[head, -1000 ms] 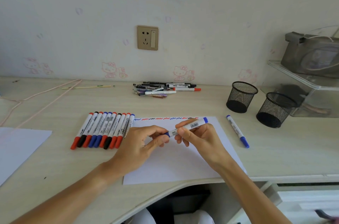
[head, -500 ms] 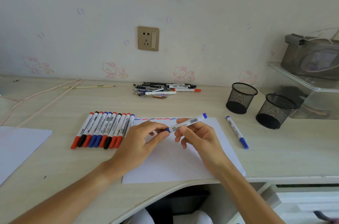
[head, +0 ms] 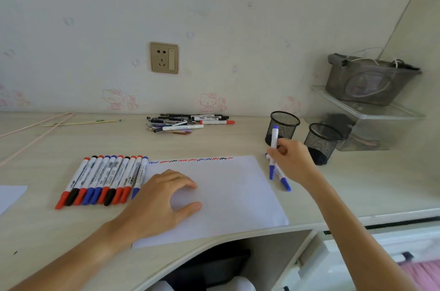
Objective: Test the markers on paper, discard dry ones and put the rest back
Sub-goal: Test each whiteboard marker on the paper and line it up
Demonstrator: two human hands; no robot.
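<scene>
My right hand (head: 291, 160) grips a capped blue marker (head: 273, 151) that stands nearly upright, right of the white paper (head: 228, 197) and just in front of the nearer-left mesh cup (head: 283, 130). A second blue marker (head: 282, 177) lies on the desk under that hand. My left hand (head: 162, 202) rests on the paper's left part with fingers loosely curved and holds nothing. A row of several red, black and blue markers (head: 104, 178) lies left of the paper. Short test squiggles (head: 190, 160) run along the paper's far edge.
A second mesh cup (head: 321, 143) stands right of the first. A loose pile of pens (head: 185, 122) lies by the wall under a socket (head: 164, 57). Clear trays with a grey basket (head: 370, 78) fill the right corner. Another sheet (head: 9, 195) lies far left.
Both hands held the blue marker over the paper. Now my left hand has let go and lies on the paper, and my right hand has carried the marker right toward the mesh cups.
</scene>
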